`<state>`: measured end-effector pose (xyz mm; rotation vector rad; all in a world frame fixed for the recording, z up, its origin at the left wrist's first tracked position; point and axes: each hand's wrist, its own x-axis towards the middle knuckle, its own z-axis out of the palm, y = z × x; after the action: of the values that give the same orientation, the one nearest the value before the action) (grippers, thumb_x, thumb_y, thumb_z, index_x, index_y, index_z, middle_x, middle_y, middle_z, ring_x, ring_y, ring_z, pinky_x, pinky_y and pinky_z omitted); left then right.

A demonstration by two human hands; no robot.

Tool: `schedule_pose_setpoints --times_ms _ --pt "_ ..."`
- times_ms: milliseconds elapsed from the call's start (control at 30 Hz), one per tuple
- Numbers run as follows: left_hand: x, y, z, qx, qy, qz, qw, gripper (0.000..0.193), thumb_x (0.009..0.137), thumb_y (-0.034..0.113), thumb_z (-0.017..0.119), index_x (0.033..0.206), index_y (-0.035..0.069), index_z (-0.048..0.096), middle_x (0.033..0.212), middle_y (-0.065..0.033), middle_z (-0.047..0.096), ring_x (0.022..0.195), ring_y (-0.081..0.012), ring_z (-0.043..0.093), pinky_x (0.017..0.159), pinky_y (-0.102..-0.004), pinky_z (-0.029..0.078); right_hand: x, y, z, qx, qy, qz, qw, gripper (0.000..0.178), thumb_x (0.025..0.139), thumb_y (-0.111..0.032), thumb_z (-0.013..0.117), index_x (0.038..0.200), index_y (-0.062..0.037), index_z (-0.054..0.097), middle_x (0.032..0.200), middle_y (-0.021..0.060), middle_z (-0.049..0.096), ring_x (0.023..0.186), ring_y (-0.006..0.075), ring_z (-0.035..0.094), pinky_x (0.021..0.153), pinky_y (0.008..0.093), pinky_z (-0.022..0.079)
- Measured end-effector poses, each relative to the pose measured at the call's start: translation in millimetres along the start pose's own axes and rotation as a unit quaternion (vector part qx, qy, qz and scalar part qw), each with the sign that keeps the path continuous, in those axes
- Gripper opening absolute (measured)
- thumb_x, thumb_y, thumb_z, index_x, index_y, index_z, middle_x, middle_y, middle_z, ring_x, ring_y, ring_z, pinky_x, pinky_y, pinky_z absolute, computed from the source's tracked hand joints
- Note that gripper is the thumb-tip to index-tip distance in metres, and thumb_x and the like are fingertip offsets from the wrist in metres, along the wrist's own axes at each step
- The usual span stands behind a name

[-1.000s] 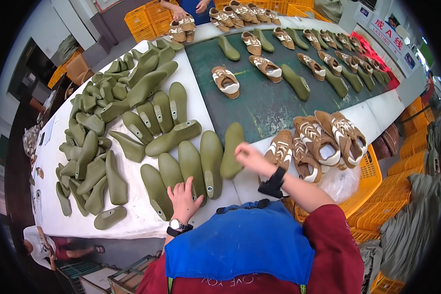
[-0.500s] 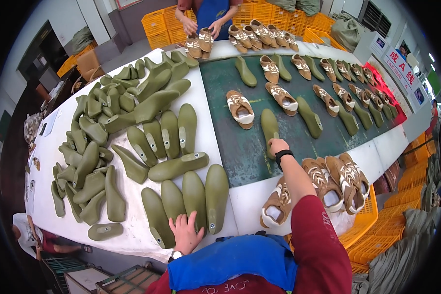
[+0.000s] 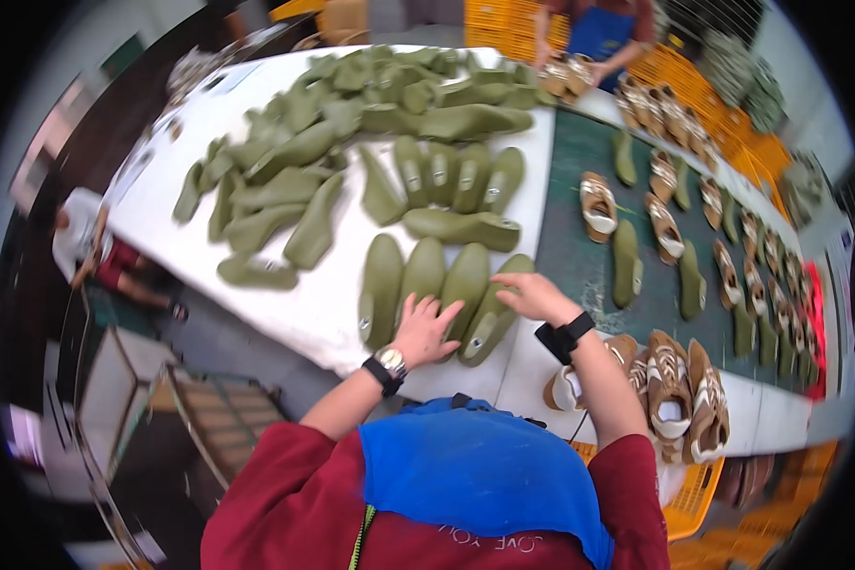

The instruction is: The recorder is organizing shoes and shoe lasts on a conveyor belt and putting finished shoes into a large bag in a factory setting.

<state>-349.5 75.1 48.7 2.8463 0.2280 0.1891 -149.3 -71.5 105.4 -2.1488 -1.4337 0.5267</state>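
A row of olive-green shoe lasts (image 3: pixel 380 290) lies at the near edge of the white table (image 3: pixel 337 328). My left hand (image 3: pixel 429 328) rests over the heel ends of the middle lasts, fingers spread and partly covering them. At the row's right end, my right hand (image 3: pixel 534 294) has its fingers closed around the upper part of one shoe last (image 3: pixel 486 328), which slants to the right. Behind the row, another last (image 3: pixel 461 226) lies crosswise, and several more (image 3: pixel 465 179) stand side by side beyond it.
Loose lasts (image 3: pixel 294 142) are heaped farther back. To the right, a green belt (image 3: pixel 579 275) carries brown-and-white sneakers (image 3: pixel 663 228) and lasts. More sneakers (image 3: pixel 670 389) sit by my right forearm, above a yellow crate (image 3: pixel 698 499). A co-worker (image 3: pixel 598 38) handles shoes across the table.
My right hand has left the last on the green belt and come left to the near row's end last, which now leans. The view has swung left. My left hand stays over the row.
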Motion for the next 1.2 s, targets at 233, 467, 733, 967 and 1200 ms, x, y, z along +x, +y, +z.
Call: schedule_pose_setpoints --times_ms 233,467,733,967,1200 --pt "-67 -15 -31 0.012 0.061 -0.179 0.982 0.076 0.07 0.035 0.071 0.135 0.015 0.035 0.137 -0.0222 0.029 0.131 -0.0418 0.019 0.103 -0.0556 0.021 9 -49 104 -0.105 0.047 0.145 0.983 0.057 0.085 -0.054 0.047 0.129 -0.0195 0.047 0.132 0.0154 0.045 0.124 0.0391 0.035 0.099 0.0569 0.028" --pt "-53 -105 19 -0.339 0.196 -0.265 0.881 0.067 0.079 0.021 0.062 0.137 0.01 0.029 0.13 -0.0277 0.041 0.119 -0.0382 0.043 0.101 -0.0368 0.035 22 -49 116 -0.133 0.104 0.054 0.984 0.05 0.084 -0.053 0.049 0.12 -0.0192 0.057 0.125 0.0144 0.052 0.119 0.0335 0.043 0.099 0.0551 0.028" --pt "-64 -53 34 -0.26 0.22 -0.25 0.906 0.061 0.076 0.007 0.057 0.132 0.006 0.033 0.119 -0.024 0.051 0.107 -0.0378 0.052 0.091 -0.0386 0.042 -18 -48 119 -0.105 0.141 0.046 0.983 0.04 0.08 -0.045 0.057 0.106 -0.0156 0.065 0.118 0.0125 0.058 0.11 0.0284 0.052 0.097 0.0547 0.03" --pt "-77 -19 30 -0.316 0.175 -0.219 0.906 0.061 0.075 0.012 0.061 0.13 0.004 0.035 0.125 -0.0265 0.043 0.114 -0.0387 0.046 0.095 -0.04 0.04 -59 -40 131 -0.128 0.221 -0.025 0.967 0.029 0.074 -0.035 0.066 0.09 -0.0111 0.07 0.11 0.0147 0.061 0.107 0.0299 0.052 0.092 0.0418 0.037" --pt "-16 -166 5 -0.183 0.229 -0.184 0.938 0.068 0.069 0.032 0.071 0.123 0.001 0.044 0.114 -0.0229 0.052 0.108 -0.0334 0.049 0.094 -0.0396 0.039 -49 -47 126 -0.128 0.241 -0.008 0.962 0.018 0.072 -0.024 0.064 0.082 -0.0099 0.069 0.108 0.0106 0.061 0.104 0.0289 0.053 0.087 0.041 0.039"
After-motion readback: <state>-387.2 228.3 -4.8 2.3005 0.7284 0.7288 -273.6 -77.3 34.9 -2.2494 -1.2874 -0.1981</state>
